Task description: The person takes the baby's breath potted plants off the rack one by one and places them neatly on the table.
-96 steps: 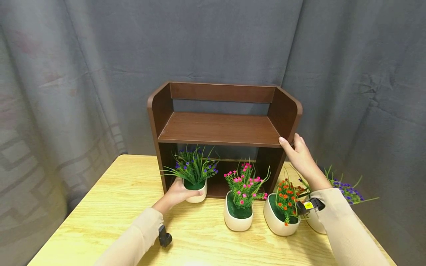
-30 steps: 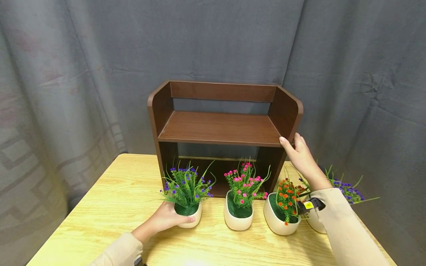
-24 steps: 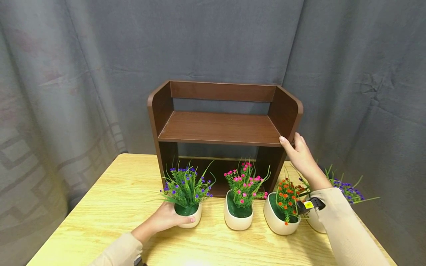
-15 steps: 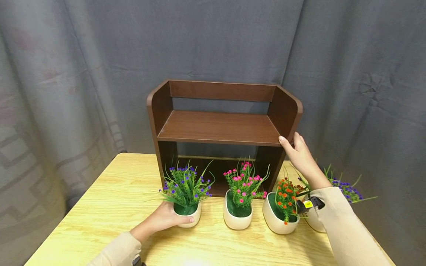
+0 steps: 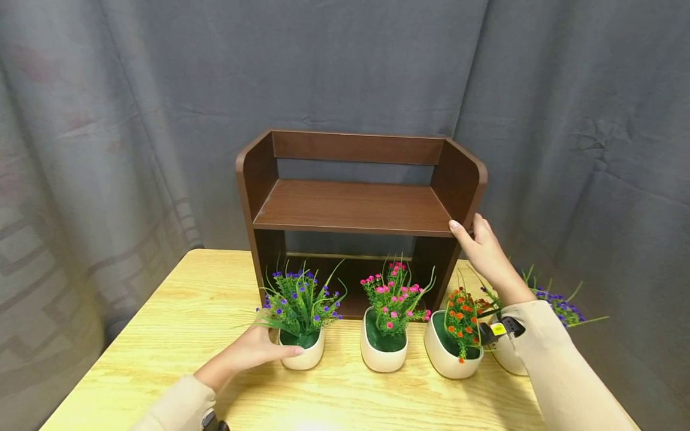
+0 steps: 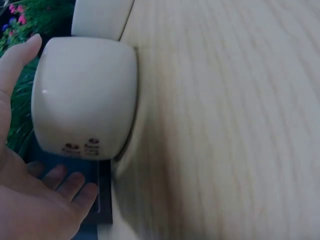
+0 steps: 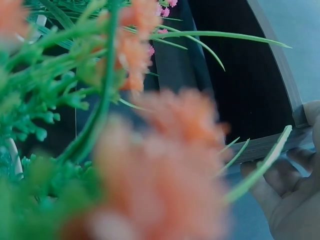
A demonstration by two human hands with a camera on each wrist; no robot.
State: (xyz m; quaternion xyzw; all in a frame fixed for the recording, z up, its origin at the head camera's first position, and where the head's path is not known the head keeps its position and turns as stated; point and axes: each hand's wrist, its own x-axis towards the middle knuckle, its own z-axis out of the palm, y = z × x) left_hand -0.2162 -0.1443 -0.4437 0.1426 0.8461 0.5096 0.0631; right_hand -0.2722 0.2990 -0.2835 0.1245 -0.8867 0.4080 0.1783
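Observation:
My left hand (image 5: 249, 350) is spread beside a potted artificial plant with purple flowers (image 5: 308, 356), at the left front of the table. In the left wrist view, its thumb and fingers (image 6: 70, 186) stand apart from the white pot (image 6: 85, 95). My right hand (image 5: 487, 254) grips the right side panel of a dark brown two-tier shelf (image 5: 350, 206), thumb at the front edge and fingers behind it. Blurred orange flowers (image 7: 170, 175) fill much of the right wrist view, where part of the right hand (image 7: 295, 195) shows at the panel.
A pink-flowered pot (image 5: 384, 357) and an orange-flowered pot (image 5: 453, 362) stand in the row to the right. Another purple-flowered pot (image 5: 507, 357) is partly hidden behind the right forearm. Grey curtains (image 5: 366, 66) hang behind the wooden table (image 5: 162, 335).
The left hand brought the purple-flowered pot forward from the shelf's lower opening to the table, then loosened its hold and shifted slightly left. The right hand stayed on the shelf.

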